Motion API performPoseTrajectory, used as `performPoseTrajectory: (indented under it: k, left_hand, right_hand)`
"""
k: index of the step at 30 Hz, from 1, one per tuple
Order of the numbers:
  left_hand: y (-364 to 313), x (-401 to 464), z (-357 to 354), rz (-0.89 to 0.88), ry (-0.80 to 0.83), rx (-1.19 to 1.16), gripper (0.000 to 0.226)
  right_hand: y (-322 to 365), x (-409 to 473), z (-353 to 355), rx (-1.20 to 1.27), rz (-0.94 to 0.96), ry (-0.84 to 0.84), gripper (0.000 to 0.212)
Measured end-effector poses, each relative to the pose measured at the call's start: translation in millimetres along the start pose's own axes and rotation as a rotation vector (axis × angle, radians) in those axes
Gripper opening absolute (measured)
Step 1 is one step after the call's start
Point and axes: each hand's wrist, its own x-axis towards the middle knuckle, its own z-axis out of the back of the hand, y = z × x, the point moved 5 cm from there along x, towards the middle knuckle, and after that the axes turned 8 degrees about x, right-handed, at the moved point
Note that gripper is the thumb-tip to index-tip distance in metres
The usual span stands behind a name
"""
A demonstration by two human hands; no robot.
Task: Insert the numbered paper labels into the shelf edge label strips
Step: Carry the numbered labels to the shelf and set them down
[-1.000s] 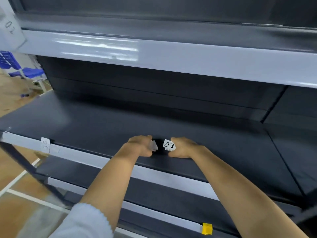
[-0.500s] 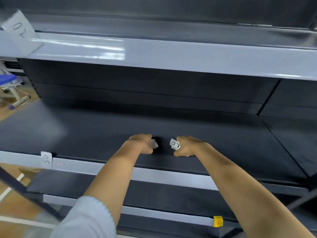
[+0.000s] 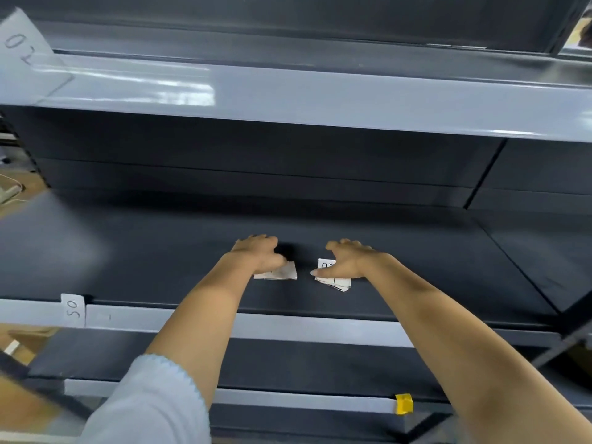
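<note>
Labels under left hand; shelf bare rightward.

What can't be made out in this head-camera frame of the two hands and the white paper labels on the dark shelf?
- Small white paper stack under the left hand: its numbers, covered by the fingers; stack at.
- White numbered paper stack under the right hand: only a partial top number shows; stack at.
- How many sheets each stack holds: too small.
- Small yellow clip on the lower strip: its purpose is unclear.

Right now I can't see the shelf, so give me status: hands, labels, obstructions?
Left hand pressing one label pile on shelf. Right hand on other pile. Nothing in the way.
</note>
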Motion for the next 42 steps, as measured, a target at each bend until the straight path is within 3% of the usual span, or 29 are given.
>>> performPoseTrajectory:
  k: [9, 26, 34, 42]
  left_hand:
    - [44, -12, 21, 0.072, -0.294, 0.115, 0.036]
    - [95, -58, -13, 0.051, -0.224, 0.132, 0.030]
    - [103, -58, -33, 0.039, -0.155, 0.101, 0.053]
    - [96, -61, -36, 0.025, -0.203, 0.110, 0.061]
  right_hand:
    - [40, 2, 19, -0.026, 0.140, -0.193, 0.054]
    - [95, -9, -32, -0.033, 0.124, -0.116, 0.053]
    - [99, 8, -42, -0.051, 0.104, -0.071, 0.047]
    - [100, 8, -33, 0.013, 0.142, -0.182, 0.051]
